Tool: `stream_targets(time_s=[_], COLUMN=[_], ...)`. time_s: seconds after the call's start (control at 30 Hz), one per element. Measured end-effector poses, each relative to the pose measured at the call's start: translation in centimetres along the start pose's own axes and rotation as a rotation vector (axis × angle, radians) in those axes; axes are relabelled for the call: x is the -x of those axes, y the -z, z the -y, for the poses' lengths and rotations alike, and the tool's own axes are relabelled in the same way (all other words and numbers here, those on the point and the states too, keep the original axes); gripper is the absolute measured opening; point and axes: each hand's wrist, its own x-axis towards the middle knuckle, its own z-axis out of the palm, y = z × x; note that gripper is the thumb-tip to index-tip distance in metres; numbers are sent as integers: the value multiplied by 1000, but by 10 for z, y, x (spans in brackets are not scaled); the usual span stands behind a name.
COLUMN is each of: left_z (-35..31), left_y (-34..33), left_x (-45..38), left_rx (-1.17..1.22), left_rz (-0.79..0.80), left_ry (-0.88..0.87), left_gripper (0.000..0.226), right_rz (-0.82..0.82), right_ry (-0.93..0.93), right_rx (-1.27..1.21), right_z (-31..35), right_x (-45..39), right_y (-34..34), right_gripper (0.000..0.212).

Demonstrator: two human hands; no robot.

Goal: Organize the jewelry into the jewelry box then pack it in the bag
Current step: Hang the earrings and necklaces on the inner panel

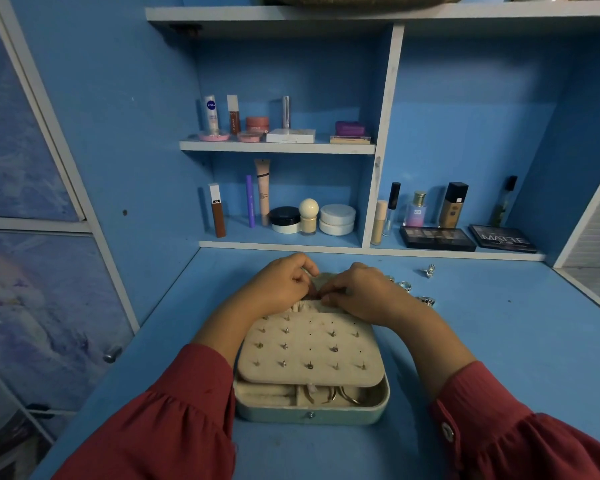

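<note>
A pale green jewelry box (312, 412) lies open on the blue desk in front of me. A beige earring panel (310, 351) studded with several earrings rests over its tray; hoop earrings (343, 396) show in the compartment below. My left hand (284, 285) and my right hand (357, 292) meet at the panel's far edge, fingers pinched at the gathered elastic pocket (302, 306) there. What the fingertips hold is too small to tell. Loose silver rings (426, 301) lie on the desk right of my right hand, another ring (429, 271) farther back.
Shelves behind the desk hold cosmetics: bottles, jars (337, 220), a perfume bottle (417, 209) and two eyeshadow palettes (437, 239). A cabinet door with a knob (112, 355) stands at the left. The desk (516, 341) extends to the right of the box.
</note>
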Motion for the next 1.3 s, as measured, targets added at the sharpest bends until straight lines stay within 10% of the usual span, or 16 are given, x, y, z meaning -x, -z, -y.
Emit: stream_targets(time_s=[1.07,1.3], left_z=[1,6], left_y=[15,14], left_x=[7,3], left_rx=[-148,-352], left_rz=[-13,-31], left_ry=[-1,24], left_gripper=[20,34], right_rz=[-169,-241], right_ry=[-430,-55], right_rx=[-83,-114], right_z=[-14,-2], right_x=[1,-3], right_y=[6,-5], right_gripper=[18,30])
